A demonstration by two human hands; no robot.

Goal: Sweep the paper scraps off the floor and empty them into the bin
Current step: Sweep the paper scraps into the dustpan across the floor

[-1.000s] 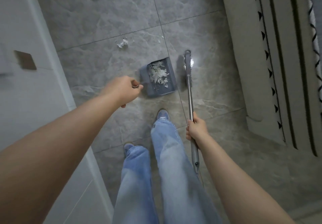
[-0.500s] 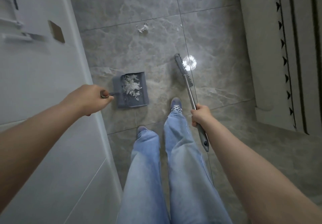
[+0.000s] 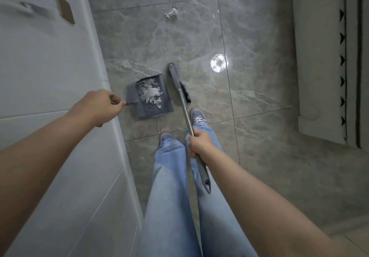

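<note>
My left hand (image 3: 99, 105) is closed around the long handle of a grey dustpan (image 3: 163, 109), which hangs low over the grey tiled floor. White paper scraps (image 3: 151, 93) lie piled inside the pan. My right hand (image 3: 198, 143) grips the metal handle of a grey broom (image 3: 178, 85), whose dark bristles sit just right of the pan. One crumpled scrap (image 3: 171, 13) lies on the floor farther ahead, with tiny bits beside it. No bin is in view.
A white wall or cabinet (image 3: 50, 77) runs along the left, close to my left arm. A beige rug (image 3: 323, 57) with black triangle trim lies at the right. My legs in blue jeans and grey shoes (image 3: 197, 117) stand just behind the pan.
I have stepped back and turned left: the pan and broom moved with me, and the loose scraps now lie farther ahead. The large scrap has left the view. Both grips are unchanged.
</note>
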